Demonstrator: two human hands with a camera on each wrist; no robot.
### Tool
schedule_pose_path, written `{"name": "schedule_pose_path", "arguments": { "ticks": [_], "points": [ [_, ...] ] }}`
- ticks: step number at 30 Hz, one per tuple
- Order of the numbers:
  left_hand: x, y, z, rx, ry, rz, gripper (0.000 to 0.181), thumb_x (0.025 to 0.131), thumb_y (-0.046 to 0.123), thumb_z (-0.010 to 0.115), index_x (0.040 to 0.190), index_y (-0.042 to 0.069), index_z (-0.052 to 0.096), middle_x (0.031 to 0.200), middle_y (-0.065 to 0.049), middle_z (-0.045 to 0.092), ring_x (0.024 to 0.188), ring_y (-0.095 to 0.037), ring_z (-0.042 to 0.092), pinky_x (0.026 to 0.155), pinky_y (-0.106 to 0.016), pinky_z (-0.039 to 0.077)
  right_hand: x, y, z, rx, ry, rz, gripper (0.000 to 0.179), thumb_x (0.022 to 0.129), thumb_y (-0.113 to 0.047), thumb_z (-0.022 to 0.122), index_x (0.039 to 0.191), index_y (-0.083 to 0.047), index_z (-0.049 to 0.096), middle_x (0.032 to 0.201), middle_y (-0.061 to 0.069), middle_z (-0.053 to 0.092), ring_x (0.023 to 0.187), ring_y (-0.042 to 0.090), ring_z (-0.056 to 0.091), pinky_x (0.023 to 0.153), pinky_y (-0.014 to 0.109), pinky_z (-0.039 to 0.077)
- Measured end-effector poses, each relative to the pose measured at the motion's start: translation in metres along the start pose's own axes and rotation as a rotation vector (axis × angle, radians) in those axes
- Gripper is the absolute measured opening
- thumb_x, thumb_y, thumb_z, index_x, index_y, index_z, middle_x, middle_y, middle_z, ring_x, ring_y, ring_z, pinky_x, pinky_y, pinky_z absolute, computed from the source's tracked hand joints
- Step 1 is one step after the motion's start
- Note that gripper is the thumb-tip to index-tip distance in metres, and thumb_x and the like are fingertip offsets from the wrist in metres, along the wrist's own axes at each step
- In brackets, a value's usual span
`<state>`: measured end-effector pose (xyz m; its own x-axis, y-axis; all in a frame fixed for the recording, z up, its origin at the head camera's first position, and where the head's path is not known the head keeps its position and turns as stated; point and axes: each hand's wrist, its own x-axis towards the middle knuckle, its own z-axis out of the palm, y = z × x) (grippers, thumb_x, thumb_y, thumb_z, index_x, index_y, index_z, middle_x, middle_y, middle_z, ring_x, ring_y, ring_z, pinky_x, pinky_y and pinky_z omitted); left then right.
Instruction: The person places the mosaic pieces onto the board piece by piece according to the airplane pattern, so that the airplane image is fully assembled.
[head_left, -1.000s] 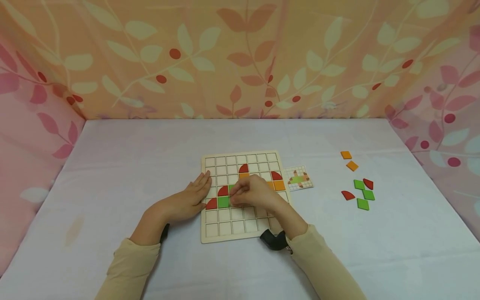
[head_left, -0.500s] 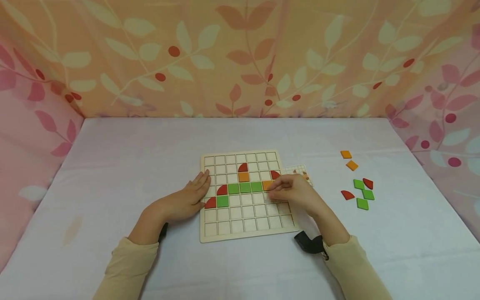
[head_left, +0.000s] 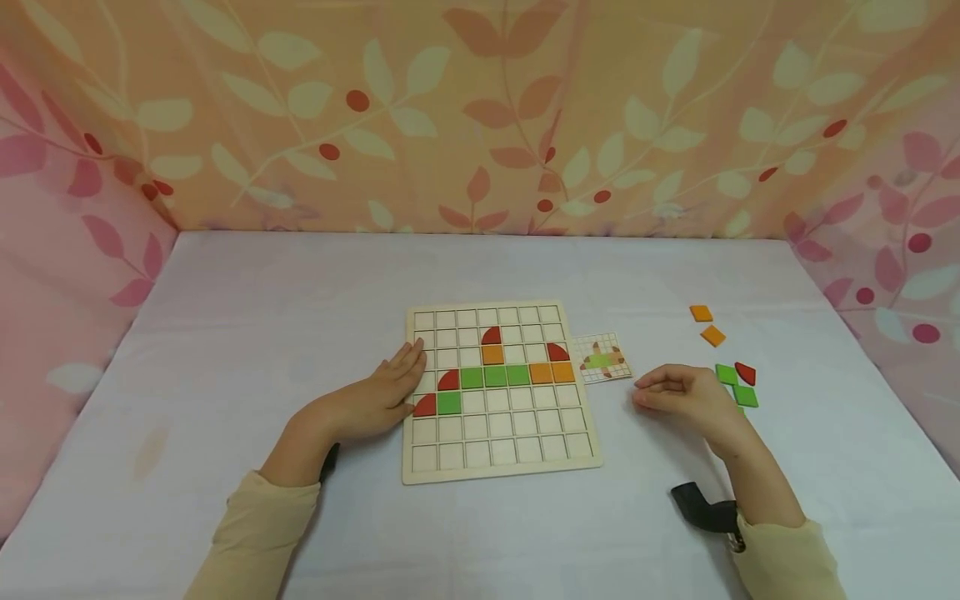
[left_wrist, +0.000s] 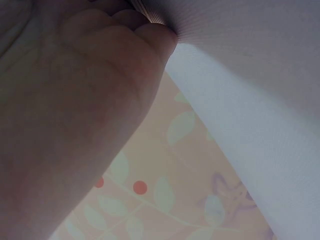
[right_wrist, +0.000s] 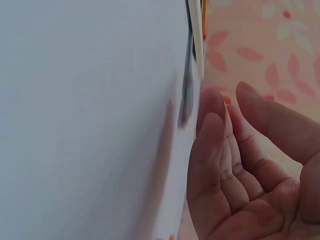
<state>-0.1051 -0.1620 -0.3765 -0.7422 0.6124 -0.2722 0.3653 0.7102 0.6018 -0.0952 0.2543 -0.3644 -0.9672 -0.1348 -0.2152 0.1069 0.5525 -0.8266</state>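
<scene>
A square wooden grid board (head_left: 502, 450) lies on the white cloth. My left hand (head_left: 378, 396) rests with extended fingers at its left edge; the left wrist view shows the hand's underside (left_wrist: 95, 95) against the cloth. Set in the grid are red quarter-circle tiles (head_left: 448, 381), green square tiles (head_left: 495, 377) and orange square tiles (head_left: 562, 372). To the right of the board, my right hand (head_left: 693, 404) is held low over the cloth. In the right wrist view this hand's palm (right_wrist: 260, 215) and loosely bent fingers hold nothing, thumb and fingertips apart.
A small printed pattern card (head_left: 600, 358) touches the board's right side. Farther right lie two loose orange tiles (head_left: 701, 313), several green tiles (head_left: 746, 396) and a red tile (head_left: 746, 372), some partly behind my right hand. Patterned curtains (head_left: 480, 117) enclose the table's back and sides.
My right hand has moved from over the middle of the board to the right, off the board and past the card, uncovering the tiles beneath it. The left hand has stayed in place.
</scene>
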Motion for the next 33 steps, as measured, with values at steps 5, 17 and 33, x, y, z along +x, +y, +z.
{"name": "schedule_pose_path", "arguments": {
  "ticks": [5, 17, 33],
  "points": [
    [0.000, 0.002, -0.001, -0.006, -0.005, -0.008, 0.063, 0.098, 0.010, 0.043, 0.147, -0.009, 0.008, 0.156, -0.018, -0.008, 0.142, -0.033, -0.009, 0.112, -0.053, 0.005, -0.006, 0.009, -0.022, -0.009, 0.026, 0.007, 0.037, 0.086, -0.017, 0.070, 0.108, 0.011, 0.061, 0.086, 0.003, 0.071, 0.079, 0.008, 0.066, 0.071, 0.020, 0.052],
    [0.001, -0.001, 0.000, -0.013, 0.004, 0.024, 0.062, 0.098, 0.008, 0.043, 0.146, -0.011, 0.008, 0.155, -0.021, -0.007, 0.142, -0.035, -0.008, 0.112, -0.055, 0.004, -0.022, 0.037, -0.068, -0.032, 0.083, 0.035, 0.031, 0.088, -0.017, 0.069, 0.105, 0.008, 0.062, 0.086, -0.008, 0.071, 0.079, 0.005, 0.068, 0.070, 0.013, 0.048],
    [0.000, 0.000, 0.000, -0.024, 0.012, 0.016, 0.063, 0.098, 0.008, 0.043, 0.147, -0.008, 0.008, 0.156, -0.018, -0.008, 0.142, -0.033, -0.009, 0.112, -0.054, 0.004, -0.029, 0.065, -0.094, -0.190, 0.124, 0.251, 0.053, 0.086, -0.037, 0.068, 0.115, 0.007, 0.060, 0.084, -0.006, 0.071, 0.080, -0.006, 0.047, 0.083, 0.052, 0.033]
  ]
}}
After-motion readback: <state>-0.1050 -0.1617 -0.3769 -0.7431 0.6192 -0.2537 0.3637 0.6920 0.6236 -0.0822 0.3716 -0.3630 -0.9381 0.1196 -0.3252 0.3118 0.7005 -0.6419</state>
